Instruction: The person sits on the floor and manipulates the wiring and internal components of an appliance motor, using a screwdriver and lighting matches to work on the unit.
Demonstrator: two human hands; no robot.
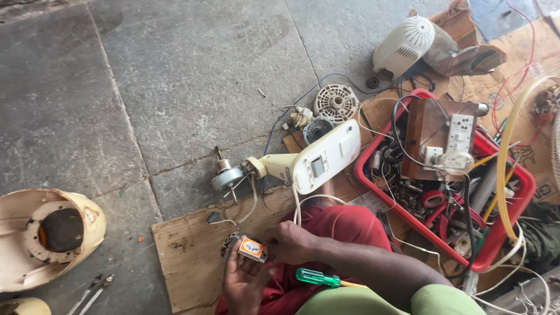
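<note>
Left hand [244, 283]: bottom centre of the frame, palm up, fingers curled under a small orange and white box [251, 248], cradling it.
Right hand [290, 242]: just right of the box, fingertips closed on its right end.
Small box: held between both hands above a red cloth [344, 227] on the lap, low in the frame.
Doing it well: judging from the hold, the left palm should stay steady beneath while the right fingertips work the end, so nothing small drops onto the floor.
Screwdriver [317, 277]: green handle, lying on the lap just right of the hands, untouched.
Cardboard sheet [186, 251]: flat on the floor under the hands.
Fan body [303, 163]: cream housing with a small display, motor shaft pointing left, centre of the frame.
Red tray [528, 192]: right side, packed with wires, tape and a wooden switch board.
Cream shell [17, 233]: lower left, well apart.
White vented cover [402, 44]: upper right, farthest away.
</note>
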